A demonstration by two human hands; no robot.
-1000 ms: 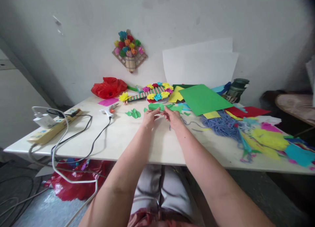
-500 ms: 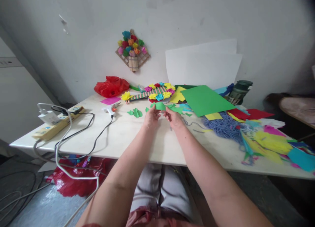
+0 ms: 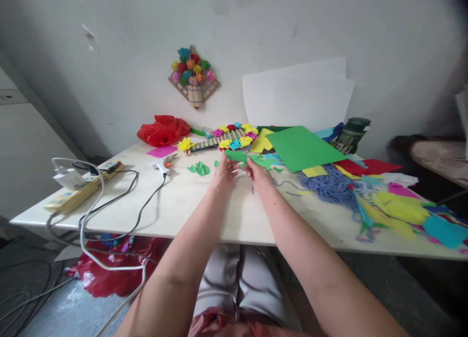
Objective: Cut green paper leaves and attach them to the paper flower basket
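Note:
Between my hands, just above the table, is a small strip of green paper [image 3: 237, 156]. My left hand [image 3: 224, 173] grips its left end, fingers bent. The right end is pinched by my right hand [image 3: 256, 172]. Left of my hands lie cut green paper leaves [image 3: 200, 168], and more green scraps [image 3: 263, 161] lie just beyond my right hand. Behind them rests a woven craft piece trimmed with paper flowers [image 3: 219, 140]. A large green sheet [image 3: 305, 149] lies to the right.
At left are a glue gun [image 3: 161, 166] with its cord and a power strip [image 3: 80, 188] with cables. Blue yarn [image 3: 329, 186] and coloured paper scraps [image 3: 400, 208] spread over the right side. A dark bottle [image 3: 353, 135] and a red plastic bag [image 3: 163, 130] stand at the back.
The green paper strip now looks flatter and more stretched out between my hands, where it was curved before. The fingers of my left hand have loosened slightly. The view has shifted a little.

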